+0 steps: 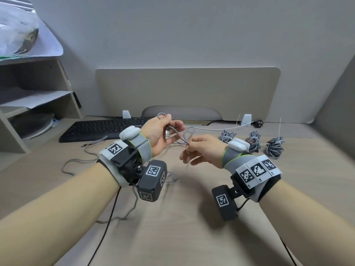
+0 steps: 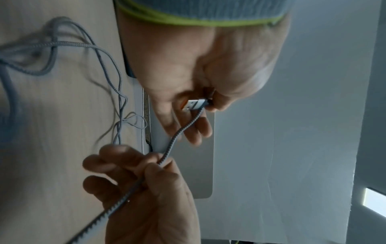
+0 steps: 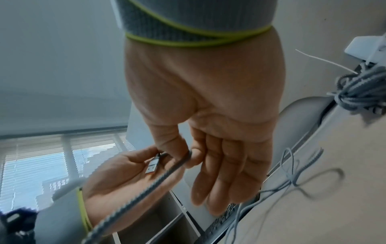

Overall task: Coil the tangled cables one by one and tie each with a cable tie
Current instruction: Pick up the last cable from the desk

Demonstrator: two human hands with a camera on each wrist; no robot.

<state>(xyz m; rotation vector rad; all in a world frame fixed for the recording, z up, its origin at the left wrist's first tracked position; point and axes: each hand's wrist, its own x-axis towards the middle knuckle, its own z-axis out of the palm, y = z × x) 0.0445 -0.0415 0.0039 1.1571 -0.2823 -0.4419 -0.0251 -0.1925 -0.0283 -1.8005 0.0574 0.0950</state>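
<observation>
Left hand [image 1: 160, 134] raised above the worktop [image 1: 192, 217], its grip closed narrowly on the braided grey cable [image 1: 179, 136] just behind the USB plug [image 1: 167, 134]. Right hand [image 1: 203, 150] pinches the same cable between thumb and forefinger, other fingers [image 3: 219, 181] loosely extended. Slack trails across the worktop. Three tied coils [image 1: 253, 141] lie to the right.

Your right hand [image 3: 208, 102] pinches the braided cable [image 3: 146, 186] (thumb against forefinger); your left hand [image 3: 123, 180] holds its USB plug [image 3: 153, 165].
</observation>
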